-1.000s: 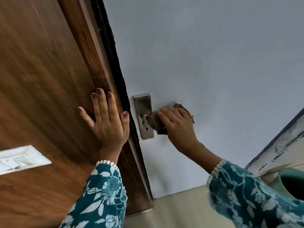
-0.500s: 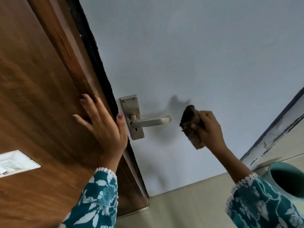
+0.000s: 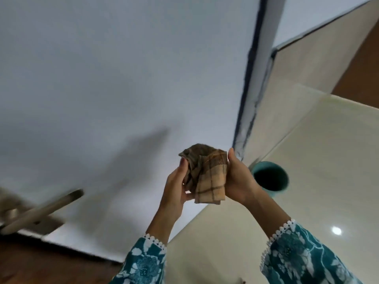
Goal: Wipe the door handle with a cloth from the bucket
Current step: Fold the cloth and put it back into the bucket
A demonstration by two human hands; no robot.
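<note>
The cloth [image 3: 207, 177] — tan with dark checks, bunched and folded — sat between both hands, well right of the door handle [image 3: 41, 210] and clear of it. The left hand [image 3: 176, 193] cupped its left side, fingers curled round the fabric; the right hand [image 3: 239, 179] gripped the right edge, thumb up. Just right of the cloth, lower on the pale floor [image 3: 328, 160], stood the teal bucket [image 3: 269, 177] — mouth open and dark inside
</note>
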